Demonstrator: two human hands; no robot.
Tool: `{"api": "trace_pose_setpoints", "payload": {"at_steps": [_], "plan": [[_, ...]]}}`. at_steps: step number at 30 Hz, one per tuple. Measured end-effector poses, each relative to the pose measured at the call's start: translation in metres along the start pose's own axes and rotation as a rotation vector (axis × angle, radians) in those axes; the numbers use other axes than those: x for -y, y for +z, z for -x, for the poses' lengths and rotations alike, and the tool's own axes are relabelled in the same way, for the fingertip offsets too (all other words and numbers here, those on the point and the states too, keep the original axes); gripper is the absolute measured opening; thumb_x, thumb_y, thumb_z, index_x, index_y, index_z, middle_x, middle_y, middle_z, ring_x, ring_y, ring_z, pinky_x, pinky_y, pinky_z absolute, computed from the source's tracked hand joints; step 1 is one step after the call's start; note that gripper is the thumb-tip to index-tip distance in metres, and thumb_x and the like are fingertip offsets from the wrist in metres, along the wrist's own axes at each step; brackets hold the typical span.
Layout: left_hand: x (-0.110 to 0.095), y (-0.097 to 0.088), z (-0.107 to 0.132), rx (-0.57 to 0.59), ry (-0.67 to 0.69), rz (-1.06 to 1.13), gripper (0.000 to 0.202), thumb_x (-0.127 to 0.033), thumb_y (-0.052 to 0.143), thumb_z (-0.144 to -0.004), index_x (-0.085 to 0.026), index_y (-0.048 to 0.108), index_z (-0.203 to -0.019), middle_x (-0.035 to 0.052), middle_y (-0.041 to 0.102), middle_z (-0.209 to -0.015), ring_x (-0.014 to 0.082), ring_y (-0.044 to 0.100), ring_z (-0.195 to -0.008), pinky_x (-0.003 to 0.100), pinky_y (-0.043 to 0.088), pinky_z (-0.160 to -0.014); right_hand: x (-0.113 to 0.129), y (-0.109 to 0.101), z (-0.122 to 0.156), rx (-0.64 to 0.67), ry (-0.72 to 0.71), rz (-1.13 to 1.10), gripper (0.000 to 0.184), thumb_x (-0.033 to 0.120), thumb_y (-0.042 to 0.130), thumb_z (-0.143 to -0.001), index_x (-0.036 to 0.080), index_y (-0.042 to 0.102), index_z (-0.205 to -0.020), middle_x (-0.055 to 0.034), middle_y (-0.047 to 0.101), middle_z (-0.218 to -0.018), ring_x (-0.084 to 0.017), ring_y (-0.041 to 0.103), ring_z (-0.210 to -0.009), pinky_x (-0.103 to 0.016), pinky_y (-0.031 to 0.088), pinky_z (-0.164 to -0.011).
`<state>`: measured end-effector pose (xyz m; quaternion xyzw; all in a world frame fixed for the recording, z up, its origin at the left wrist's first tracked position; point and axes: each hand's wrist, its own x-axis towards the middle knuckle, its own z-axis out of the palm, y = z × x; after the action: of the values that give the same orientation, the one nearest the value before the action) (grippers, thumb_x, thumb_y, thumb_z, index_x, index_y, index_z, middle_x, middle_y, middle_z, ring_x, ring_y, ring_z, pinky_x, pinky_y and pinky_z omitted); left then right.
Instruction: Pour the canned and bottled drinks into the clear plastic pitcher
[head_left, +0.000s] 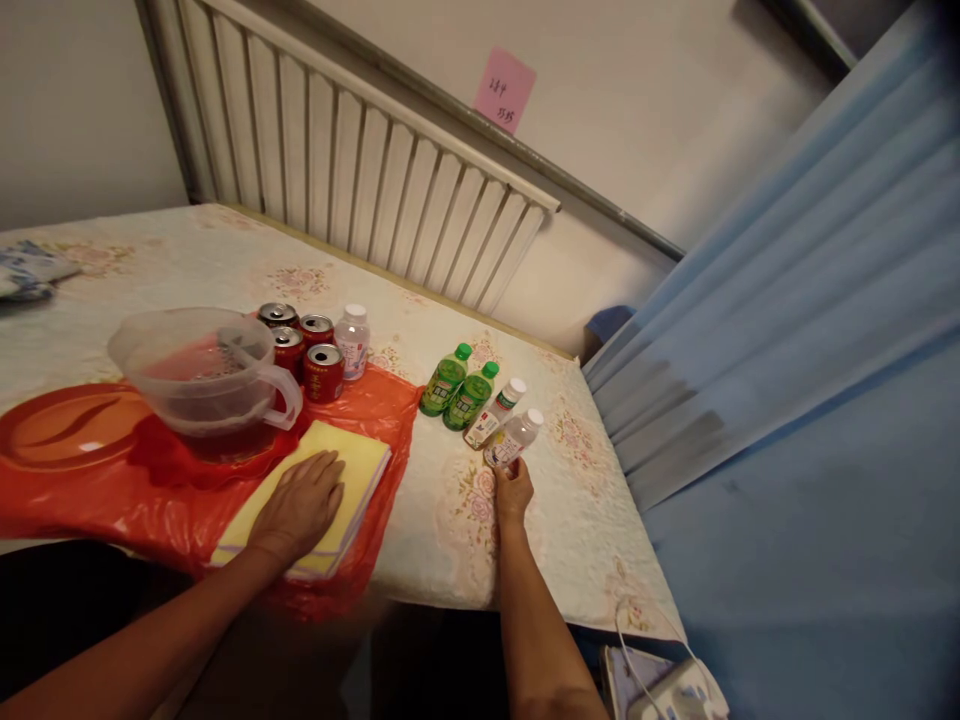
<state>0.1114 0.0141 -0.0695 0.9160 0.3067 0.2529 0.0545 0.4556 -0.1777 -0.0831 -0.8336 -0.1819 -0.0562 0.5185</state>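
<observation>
My left hand point(302, 500) lies flat with its fingers stretched out on a folded yellow cloth point(352, 470). The cloth rests on red plastic sheeting point(390, 425). At the right, the fingers of my right hand point(514, 492) close round the lower part of a small clear bottle point(517, 436) with a white cap and a printed label. That bottle stands at the near end of a row. Beside it are a white-capped carton-like bottle point(495, 413) and two green-capped drink bottles, one nearer point(470, 397) and one farther point(445, 381).
A clear plastic jug point(199, 385) holding reddish liquid stands on the red sheeting. Behind it are several opened red cans point(324, 373) and another clear bottle point(353, 342). An orange oval lid-like disc point(67, 425) lies left. A blue curtain point(780, 420) borders the table's right side.
</observation>
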Motion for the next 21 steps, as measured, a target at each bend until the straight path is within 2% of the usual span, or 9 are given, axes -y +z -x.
{"api": "trace_pose_setpoints", "payload": {"at_steps": [8, 21], "plan": [[0.0009, -0.0003, -0.0006, -0.004, 0.019, -0.001, 0.042, -0.032, 0.04, -0.095, -0.014, 0.067, -0.121, 0.0196, 0.065, -0.135, 0.0341, 0.057, -0.129, 0.052, 0.044, -0.109, 0.0007, 0.0004, -0.0012, 0.002, 0.003, 0.024, 0.048, 0.038, 0.067, -0.067, 0.016, 0.071, -0.109, -0.0117, 0.077, -0.103, -0.024, 0.068, -0.081, -0.032, 0.051, -0.076], [0.0012, 0.0008, 0.0002, -0.001, 0.009, 0.015, 0.043, -0.033, 0.039, -0.095, -0.014, 0.067, -0.122, 0.02, 0.065, -0.136, 0.0352, 0.057, -0.13, 0.055, 0.043, -0.109, -0.0033, 0.0022, -0.0015, -0.02, -0.009, 0.048, 0.046, 0.038, 0.066, -0.068, 0.018, 0.07, -0.109, -0.0113, 0.077, -0.106, -0.025, 0.068, -0.086, -0.033, 0.05, -0.08]]}}
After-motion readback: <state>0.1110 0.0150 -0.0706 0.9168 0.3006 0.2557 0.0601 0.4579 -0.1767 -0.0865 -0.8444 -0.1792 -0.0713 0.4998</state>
